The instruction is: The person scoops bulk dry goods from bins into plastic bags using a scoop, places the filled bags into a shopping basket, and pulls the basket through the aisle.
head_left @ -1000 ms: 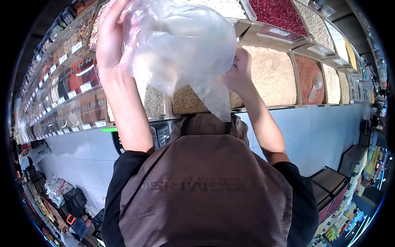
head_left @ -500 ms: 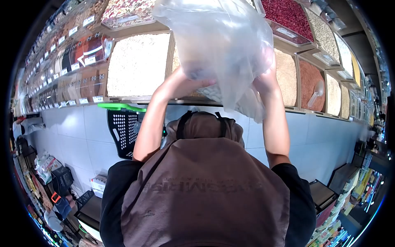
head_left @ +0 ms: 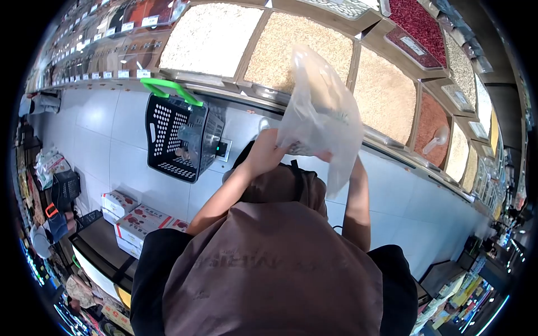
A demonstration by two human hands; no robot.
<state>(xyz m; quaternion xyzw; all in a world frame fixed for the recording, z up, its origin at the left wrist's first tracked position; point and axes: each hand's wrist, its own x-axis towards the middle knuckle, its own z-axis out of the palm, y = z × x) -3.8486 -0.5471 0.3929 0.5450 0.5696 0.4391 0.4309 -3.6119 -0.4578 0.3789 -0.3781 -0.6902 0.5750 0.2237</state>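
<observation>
Lowered toward the torso (head_left: 274, 274) since the earlier frame: plastic bag (head_left: 325, 120); at left, black basket (head_left: 162, 131) stands on the floor (head_left: 89, 126); left hand (head_left: 263, 153) pinches the bag's lower left edge, the bag rising above and to its right; right hand (head_left: 325, 157) lies largely behind the bag, grip indeterminable; bins (head_left: 255, 45) stand beyond.

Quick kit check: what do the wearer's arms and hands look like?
Plain black sleeves cover the upper arms, leaving the forearms bare, with no watch visible. The left hand shows no glove; the right hand is mostly hidden.
</observation>
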